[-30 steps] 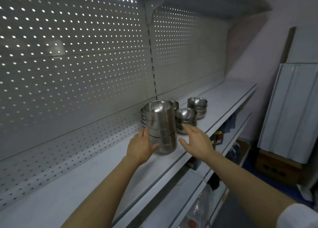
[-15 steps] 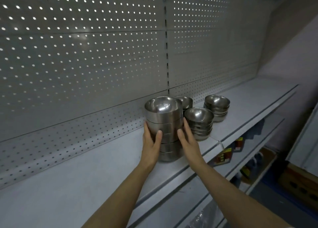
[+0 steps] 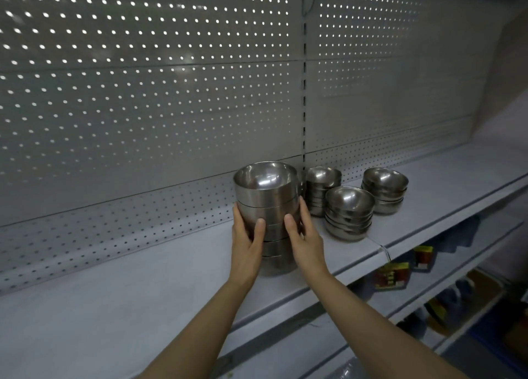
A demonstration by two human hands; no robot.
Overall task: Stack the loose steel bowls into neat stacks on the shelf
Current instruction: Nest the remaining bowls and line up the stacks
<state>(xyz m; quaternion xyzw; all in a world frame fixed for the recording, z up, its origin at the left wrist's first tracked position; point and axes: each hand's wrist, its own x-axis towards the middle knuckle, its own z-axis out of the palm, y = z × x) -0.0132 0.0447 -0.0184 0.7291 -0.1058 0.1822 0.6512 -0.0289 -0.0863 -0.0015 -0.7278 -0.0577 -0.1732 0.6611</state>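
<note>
tall stack of steel bowls standing upright on the shelf, roughly midway between its front edge and the pegboard back panel. clasped from both sides: left hand curled round the stack's left flank with thumb across the front, right hand wrapped on the right flank, thumb likewise on the front, fingers reaching behind. base of the stack down on the shelf surface. three shorter stacks further right along the shelf: one against the back panel just beside the tall stack, one nearer the front edge, one beyond it, well short of the right end. all apart from each other. red and yellow packets on a lower shelf under the front edge.
</note>
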